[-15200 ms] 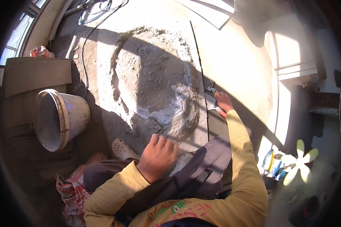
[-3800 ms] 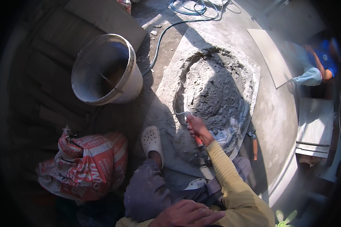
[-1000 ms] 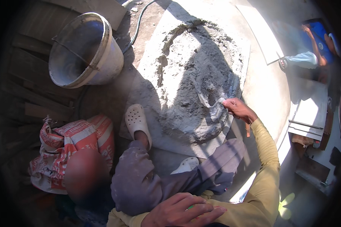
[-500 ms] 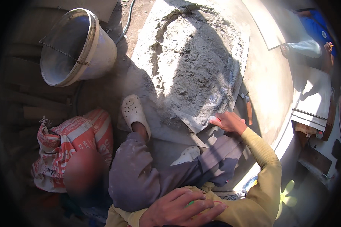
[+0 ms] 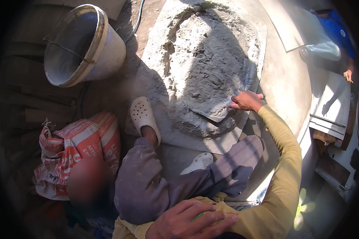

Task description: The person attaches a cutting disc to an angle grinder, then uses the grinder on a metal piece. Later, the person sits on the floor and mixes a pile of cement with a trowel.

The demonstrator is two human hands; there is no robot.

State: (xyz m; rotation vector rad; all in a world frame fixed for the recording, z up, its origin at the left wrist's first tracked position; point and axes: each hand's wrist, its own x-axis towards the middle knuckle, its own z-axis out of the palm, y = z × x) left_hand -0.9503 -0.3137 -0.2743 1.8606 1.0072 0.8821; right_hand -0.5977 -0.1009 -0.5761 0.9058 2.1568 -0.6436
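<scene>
My right hand [image 5: 246, 100] is closed at the edge of a heap of grey mortar [image 5: 211, 67], gripping a thin flat grey plate [image 5: 217, 116]. One edge of the plate lies against the mix; fingers and shadow hide part of it, and I cannot make out its exact kind. The heap is spread on a pale board [image 5: 179, 141]. My left hand [image 5: 189, 219] rests at my lap on yellow cloth, fingers stretched out and slightly apart. A bit of green shows between them.
A whitish bucket [image 5: 113, 51] with a wire handle lies tilted at the far left. Red-and-white sacks [image 5: 83, 141] are beside my leg, near a blurred rounded shape [image 5: 89, 183]. A person in blue [image 5: 333, 32] is at the far right, by stacked pale panels [image 5: 331, 103].
My right hand has moved farther away and slightly right, carrying the flat grey plate along the mortar. The left hand stays in place.
</scene>
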